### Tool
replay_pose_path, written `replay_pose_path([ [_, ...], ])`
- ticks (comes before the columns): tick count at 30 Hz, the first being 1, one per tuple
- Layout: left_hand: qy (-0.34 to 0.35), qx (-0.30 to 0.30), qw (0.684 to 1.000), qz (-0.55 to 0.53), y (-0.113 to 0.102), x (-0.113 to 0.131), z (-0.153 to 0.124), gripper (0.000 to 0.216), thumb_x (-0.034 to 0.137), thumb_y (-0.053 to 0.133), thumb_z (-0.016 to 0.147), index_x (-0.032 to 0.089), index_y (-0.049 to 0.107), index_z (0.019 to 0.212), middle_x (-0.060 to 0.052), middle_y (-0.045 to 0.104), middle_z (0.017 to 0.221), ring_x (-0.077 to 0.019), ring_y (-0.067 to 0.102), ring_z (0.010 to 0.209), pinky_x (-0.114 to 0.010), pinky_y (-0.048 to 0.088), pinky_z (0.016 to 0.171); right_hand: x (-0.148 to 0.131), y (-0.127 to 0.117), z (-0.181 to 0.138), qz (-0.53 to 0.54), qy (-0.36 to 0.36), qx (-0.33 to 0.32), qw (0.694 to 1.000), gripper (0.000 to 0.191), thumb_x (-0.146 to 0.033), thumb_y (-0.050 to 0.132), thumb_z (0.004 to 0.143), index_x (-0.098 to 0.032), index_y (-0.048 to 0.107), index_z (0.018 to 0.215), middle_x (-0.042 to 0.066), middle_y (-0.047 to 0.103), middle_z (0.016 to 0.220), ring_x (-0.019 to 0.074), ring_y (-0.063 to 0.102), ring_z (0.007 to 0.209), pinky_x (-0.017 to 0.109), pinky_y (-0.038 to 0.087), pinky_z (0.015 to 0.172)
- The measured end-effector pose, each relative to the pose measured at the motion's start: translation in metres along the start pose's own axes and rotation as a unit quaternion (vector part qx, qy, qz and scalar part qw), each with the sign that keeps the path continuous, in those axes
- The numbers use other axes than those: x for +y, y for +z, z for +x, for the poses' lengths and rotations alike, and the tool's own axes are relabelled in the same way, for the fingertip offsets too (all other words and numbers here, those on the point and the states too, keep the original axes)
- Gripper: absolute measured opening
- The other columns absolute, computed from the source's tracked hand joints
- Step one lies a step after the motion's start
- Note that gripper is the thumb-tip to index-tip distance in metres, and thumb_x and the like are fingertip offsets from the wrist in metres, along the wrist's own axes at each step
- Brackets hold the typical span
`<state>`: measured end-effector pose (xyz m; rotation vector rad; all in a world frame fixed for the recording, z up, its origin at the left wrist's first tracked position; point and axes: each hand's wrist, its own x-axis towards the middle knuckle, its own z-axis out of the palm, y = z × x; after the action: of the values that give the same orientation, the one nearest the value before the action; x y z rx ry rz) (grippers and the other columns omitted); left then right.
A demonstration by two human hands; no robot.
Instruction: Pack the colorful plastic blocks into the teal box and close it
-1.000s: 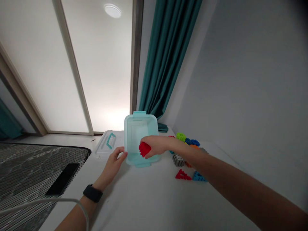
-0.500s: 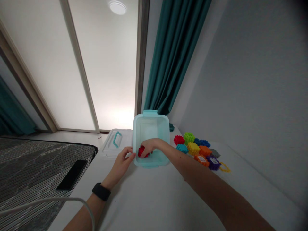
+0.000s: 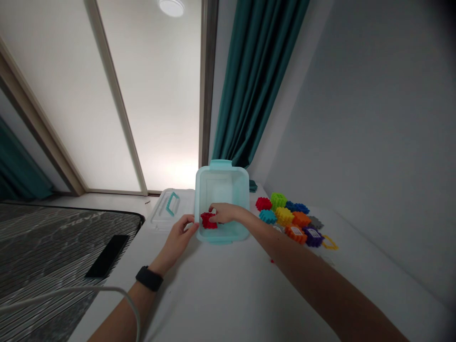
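A pale turquoise plastic storage bin stands on the white table. My left hand is at its near left corner, fingers closed on the rim. Reaching in over the right wall, my right hand has its thumb and forefinger apart. Just left of those fingers, a red toy block with toothed edges lies in the bin's near left part. The fingertips are at its upper right side; whether they touch it is hard to tell.
Right of the bin are several toothed blocks, among them yellow, green and purple. A clear lid with a turquoise handle lies left of the bin. A phone and a white cable are at the left.
My right hand's fingers have opened and drawn slightly up and back from the red block, which now shows more fully inside the bin. The left hand keeps its place at the rim.
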<state>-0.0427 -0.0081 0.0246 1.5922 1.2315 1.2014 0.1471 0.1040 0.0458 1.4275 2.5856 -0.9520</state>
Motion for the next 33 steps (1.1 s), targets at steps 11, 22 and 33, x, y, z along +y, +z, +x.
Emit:
replay_pose_path([
  [11,-0.004,0.003,1.000,-0.003,-0.002,-0.007,0.001,0.023,0.041,0.063,0.087,0.019,0.058,0.085,-0.001,0.058,0.087,-0.0170,0.052,0.083,-0.026,0.042,0.074,0.000,0.025,-0.004,-0.010,0.022,0.062,0.998,0.070,-0.046,0.074,0.075,-0.019,0.050,0.135,0.016,0.069,0.120,0.0334,0.068,0.103,0.030,0.045,0.069],
  [22,-0.003,-0.005,1.000,0.026,-0.003,-0.008,0.002,0.022,0.041,0.060,0.088,0.019,0.056,0.085,0.000,0.056,0.082,-0.0156,0.050,0.078,-0.025,0.041,0.071,0.009,0.026,-0.004,0.035,-0.016,0.091,0.995,0.056,-0.043,0.073,0.079,-0.023,0.058,0.128,0.007,0.074,0.106,0.0259,0.068,0.090,0.026,0.043,0.067],
  [33,-0.007,-0.013,1.000,0.024,-0.003,-0.011,0.002,0.023,0.042,0.060,0.088,0.019,0.058,0.088,0.000,0.058,0.085,-0.0163,0.052,0.081,-0.026,0.043,0.073,0.011,0.019,-0.005,0.095,-0.024,0.078,0.992,0.048,-0.030,0.064,0.084,-0.019,0.060,0.131,0.008,0.074,0.109,0.0224,0.068,0.090,0.025,0.046,0.072],
])
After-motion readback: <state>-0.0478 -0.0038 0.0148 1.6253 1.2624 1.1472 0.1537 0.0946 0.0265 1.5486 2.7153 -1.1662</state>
